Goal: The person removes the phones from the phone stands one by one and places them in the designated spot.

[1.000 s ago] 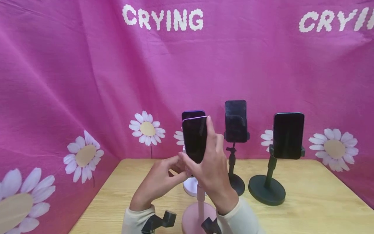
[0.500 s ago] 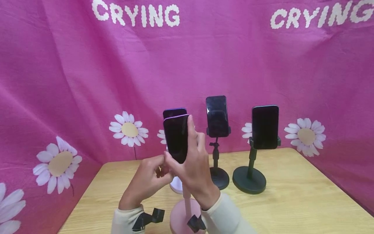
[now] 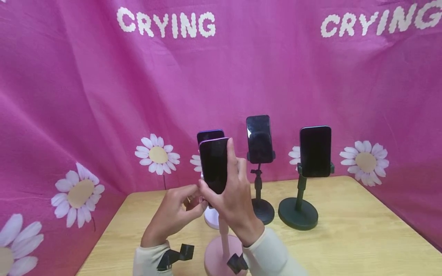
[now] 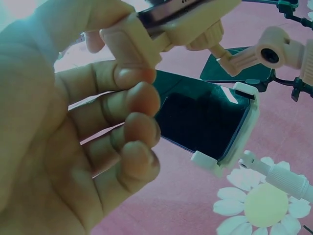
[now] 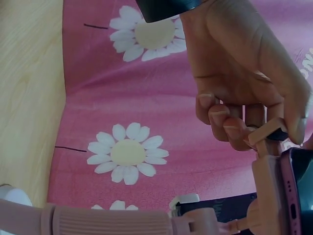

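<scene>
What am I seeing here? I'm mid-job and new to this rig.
No machine here: these are a person's bare hands. The wide picture comes from a camera on the head; the other two, from one on each wrist. The right hand grips a phone, while the left hand pinches the clamp end of the pink stand's holder. On the table are that stand, a white stand behind it, and two dark stands to the right; these last three each hold another phone.

You're in a makeshift booth, in what kind of building you cannot tell: magenta daisy-print fabric (image 3: pixel 293 76) lettered "CRYING" hangs behind and beside your wood-grain counter (image 3: pixel 348 234), where phone stands (image 3: pixel 215 253) hold up smartphones (image 3: pixel 315 151).
</scene>
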`<action>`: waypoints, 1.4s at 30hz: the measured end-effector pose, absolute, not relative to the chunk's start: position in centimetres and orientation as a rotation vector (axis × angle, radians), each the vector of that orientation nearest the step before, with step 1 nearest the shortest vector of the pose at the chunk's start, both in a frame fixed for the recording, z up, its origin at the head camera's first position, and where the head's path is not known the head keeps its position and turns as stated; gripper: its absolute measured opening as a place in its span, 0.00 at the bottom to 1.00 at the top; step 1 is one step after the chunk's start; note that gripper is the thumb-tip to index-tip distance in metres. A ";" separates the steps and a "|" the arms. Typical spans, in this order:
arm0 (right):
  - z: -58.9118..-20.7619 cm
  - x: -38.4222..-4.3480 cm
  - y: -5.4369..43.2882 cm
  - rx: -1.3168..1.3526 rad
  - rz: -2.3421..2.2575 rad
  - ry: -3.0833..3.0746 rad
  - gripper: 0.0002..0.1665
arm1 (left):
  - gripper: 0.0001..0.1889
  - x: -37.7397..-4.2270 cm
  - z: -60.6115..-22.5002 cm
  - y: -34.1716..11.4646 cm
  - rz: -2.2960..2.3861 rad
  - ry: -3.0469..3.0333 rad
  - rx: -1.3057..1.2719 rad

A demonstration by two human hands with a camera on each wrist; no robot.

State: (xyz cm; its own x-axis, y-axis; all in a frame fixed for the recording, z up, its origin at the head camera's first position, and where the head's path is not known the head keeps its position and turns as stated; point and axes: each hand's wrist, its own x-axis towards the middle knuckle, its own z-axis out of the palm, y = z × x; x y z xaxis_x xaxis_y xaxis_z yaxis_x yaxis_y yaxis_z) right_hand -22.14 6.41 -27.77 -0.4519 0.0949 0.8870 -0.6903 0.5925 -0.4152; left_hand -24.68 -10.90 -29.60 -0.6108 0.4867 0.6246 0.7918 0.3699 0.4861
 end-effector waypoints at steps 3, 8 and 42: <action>-28.0 -21.9 6.8 0.483 1.004 -1.827 0.63 | 0.11 -24.7 -29.9 -10.8 -1.134 -2.287 -1.128; -27.8 -21.6 7.2 0.504 1.017 -1.839 0.63 | 0.10 -24.7 -29.9 -11.0 -1.146 -2.307 -1.115; -25.6 -17.7 8.5 0.454 1.030 -2.058 0.61 | 0.10 -23.2 -28.6 -9.4 -0.925 -2.308 -1.051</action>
